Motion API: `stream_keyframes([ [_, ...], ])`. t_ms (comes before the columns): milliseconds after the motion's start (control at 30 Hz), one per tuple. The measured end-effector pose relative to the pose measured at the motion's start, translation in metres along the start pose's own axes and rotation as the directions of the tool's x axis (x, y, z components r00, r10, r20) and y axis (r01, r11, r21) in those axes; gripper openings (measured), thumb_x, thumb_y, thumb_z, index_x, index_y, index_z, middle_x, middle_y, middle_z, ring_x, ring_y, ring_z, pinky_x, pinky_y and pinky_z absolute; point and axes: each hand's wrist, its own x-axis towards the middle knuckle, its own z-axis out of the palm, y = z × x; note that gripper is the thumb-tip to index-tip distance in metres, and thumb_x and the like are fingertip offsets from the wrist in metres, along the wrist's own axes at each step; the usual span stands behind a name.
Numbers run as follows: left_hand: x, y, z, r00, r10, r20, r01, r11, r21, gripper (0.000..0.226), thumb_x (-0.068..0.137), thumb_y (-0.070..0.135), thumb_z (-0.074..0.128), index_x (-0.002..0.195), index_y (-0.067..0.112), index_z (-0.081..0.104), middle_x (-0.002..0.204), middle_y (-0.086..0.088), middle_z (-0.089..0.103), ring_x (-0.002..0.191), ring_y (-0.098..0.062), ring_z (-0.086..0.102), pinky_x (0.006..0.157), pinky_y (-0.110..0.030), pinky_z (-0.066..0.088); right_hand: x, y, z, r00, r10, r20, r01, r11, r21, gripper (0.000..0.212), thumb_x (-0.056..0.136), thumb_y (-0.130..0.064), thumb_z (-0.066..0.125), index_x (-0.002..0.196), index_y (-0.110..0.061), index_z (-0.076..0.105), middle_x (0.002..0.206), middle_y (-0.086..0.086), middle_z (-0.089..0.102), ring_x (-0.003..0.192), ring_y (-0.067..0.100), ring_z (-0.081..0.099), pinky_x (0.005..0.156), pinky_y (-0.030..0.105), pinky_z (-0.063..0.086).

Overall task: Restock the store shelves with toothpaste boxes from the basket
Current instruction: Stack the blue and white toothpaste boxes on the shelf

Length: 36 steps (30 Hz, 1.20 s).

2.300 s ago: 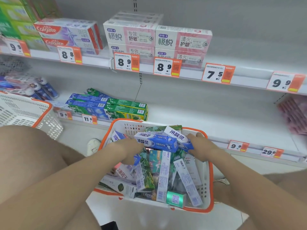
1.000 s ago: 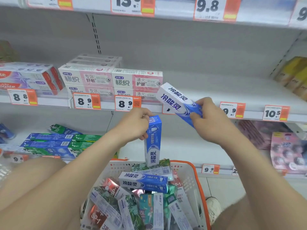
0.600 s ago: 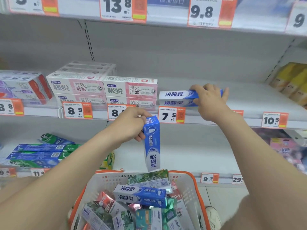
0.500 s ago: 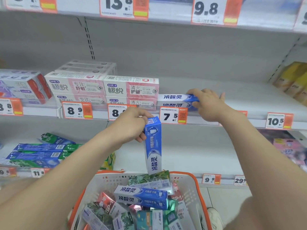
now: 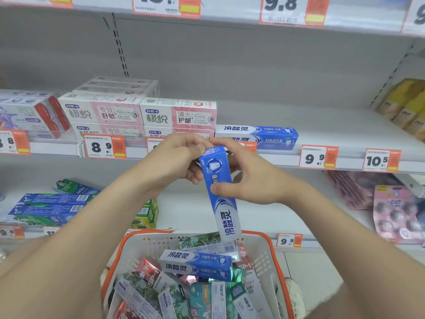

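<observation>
A blue toothpaste box (image 5: 222,199) hangs upright in front of the middle shelf. My left hand (image 5: 174,162) grips its top end. My right hand (image 5: 248,178) holds it from the right, thumb across its front. Another blue box of the same kind (image 5: 259,134) lies flat on the middle shelf (image 5: 322,125), right of the pink and white boxes (image 5: 179,113). Below my hands stands the white basket with an orange rim (image 5: 271,249), holding several mixed toothpaste boxes, a blue one (image 5: 195,264) on top.
Orange price tags (image 5: 318,157) line the shelf edges. Blue and green boxes (image 5: 53,203) lie on the lower shelf at left. Pink packs (image 5: 395,212) hang at right, yellow boxes (image 5: 407,104) sit at far right. A white shoe (image 5: 296,295) shows beside the basket.
My right hand let go of the blue box on the middle shelf and came back to the upright box that my left hand holds. That box now leans slightly.
</observation>
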Motion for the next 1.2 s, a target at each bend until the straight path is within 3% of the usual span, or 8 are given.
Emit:
stream_keyframes([
  [133,-0.004,-0.003,0.007,0.993,0.045,-0.106,-0.042,0.999,0.031,0.025,0.106,0.037,0.059,0.111,0.013,0.062,0.109,-0.008,0.070,0.064,-0.023,0.068,0.060,-0.035,0.054,-0.008,0.003,-0.010,0.984,0.075,-0.165,-0.046,0.984,0.173,0.066,0.086,-0.013,0.085,0.137,-0.032,0.049,0.098,-0.001,0.078,0.092,0.021,0.076,0.081,0.039,0.064],
  [267,-0.006,-0.013,0.005,0.998,-0.011,0.061,-0.009,0.949,0.315,0.044,0.080,0.060,0.082,0.112,0.032,0.069,0.110,0.008,0.073,0.091,-0.005,0.072,0.080,-0.028,0.054,-0.012,0.001,-0.026,0.900,0.261,-0.349,-0.049,0.857,0.513,0.051,0.087,-0.003,0.081,0.127,-0.013,0.053,0.098,0.009,0.078,0.089,0.025,0.076,0.078,0.045,0.061],
  [433,-0.003,-0.015,-0.009,0.996,-0.090,0.021,0.075,0.925,0.373,0.045,0.074,0.040,0.091,0.113,0.038,0.069,0.110,0.005,0.074,0.097,-0.012,0.074,0.096,-0.042,0.058,-0.018,0.000,-0.043,0.850,0.405,-0.337,0.004,0.635,0.773,0.054,0.087,0.005,0.076,0.133,-0.018,0.057,0.103,0.011,0.075,0.087,0.034,0.077,0.072,0.038,0.062],
  [600,-0.003,-0.015,-0.016,0.991,-0.115,0.069,0.104,0.982,0.156,0.019,0.098,0.006,0.070,0.117,0.012,0.071,0.103,-0.010,0.075,0.092,-0.022,0.077,0.091,-0.047,0.063,-0.023,0.005,-0.055,0.844,0.442,-0.303,-0.079,0.661,0.746,0.030,0.089,-0.001,0.073,0.112,-0.015,0.060,0.102,0.012,0.075,0.084,0.028,0.075,0.063,0.031,0.059],
  [700,-0.002,-0.015,-0.012,0.998,-0.053,0.042,0.047,0.991,0.129,0.015,0.102,0.010,0.065,0.116,0.012,0.070,0.108,-0.009,0.074,0.087,-0.014,0.074,0.076,-0.037,0.066,-0.026,0.009,-0.065,0.844,0.447,-0.297,-0.184,0.760,0.624,0.017,0.088,-0.007,0.073,0.097,-0.015,0.061,0.093,0.008,0.076,0.082,0.023,0.073,0.070,0.033,0.059],
  [867,0.002,-0.019,-0.005,0.994,0.108,-0.017,-0.099,0.953,0.285,0.012,0.103,0.016,0.065,0.111,0.022,0.072,0.107,0.004,0.072,0.094,-0.019,0.071,0.070,-0.037,0.064,-0.031,0.013,-0.068,0.816,0.365,-0.449,-0.391,0.920,0.037,0.009,0.085,-0.023,0.074,0.094,-0.026,0.073,0.098,-0.013,0.070,0.083,0.015,0.064,0.070,0.029,0.049],
  [1000,0.009,-0.024,-0.001,0.929,0.369,-0.024,-0.298,0.786,0.542,0.013,0.098,0.021,0.072,0.108,0.030,0.073,0.101,0.020,0.069,0.093,-0.007,0.064,0.080,-0.031,0.050,-0.028,0.009,-0.048,0.926,0.133,-0.354,-0.298,0.831,-0.469,0.048,0.070,-0.047,0.058,0.115,-0.036,0.070,0.126,-0.014,0.060,0.122,0.016,0.049,0.108,0.038,0.035],
  [1200,0.013,-0.021,0.007,0.805,0.593,0.005,-0.476,0.641,0.602,0.031,0.100,0.015,0.067,0.126,0.027,0.057,0.123,0.013,0.061,0.116,0.001,0.055,0.094,-0.024,0.044,-0.007,0.014,-0.033,0.959,-0.130,-0.253,-0.073,0.749,-0.659,0.044,0.101,-0.045,0.059,0.141,-0.028,0.055,0.128,-0.004,0.062,0.118,0.023,0.057,0.099,0.043,0.040],
])
